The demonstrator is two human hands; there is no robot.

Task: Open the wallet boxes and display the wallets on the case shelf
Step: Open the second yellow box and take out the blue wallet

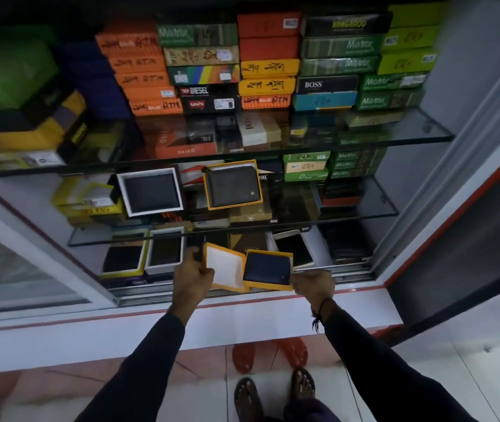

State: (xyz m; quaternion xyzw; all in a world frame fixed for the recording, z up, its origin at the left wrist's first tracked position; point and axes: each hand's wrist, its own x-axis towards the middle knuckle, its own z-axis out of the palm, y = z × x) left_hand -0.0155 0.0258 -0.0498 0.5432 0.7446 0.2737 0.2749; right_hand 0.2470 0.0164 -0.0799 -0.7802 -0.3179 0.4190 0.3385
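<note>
I hold an opened yellow wallet box in front of the case's bottom shelf. My left hand (193,274) grips the yellow lid (224,266), whose white inside faces me. My right hand (312,283) pinches the corner of the yellow box base (268,287), and a dark blue wallet (268,268) lies in it. Lid and base are side by side, touching. On the middle glass shelf (364,213) two wallets stand on show: one in a white-rimmed box (150,191), one in a yellow-rimmed box (233,184).
Stacks of closed wallet boxes (268,60) fill the upper glass shelf (410,129). More open boxes with dark wallets (163,251) lie on the bottom shelf. The sliding-door track (242,292) runs just under my hands. A glass door (14,260) is at left.
</note>
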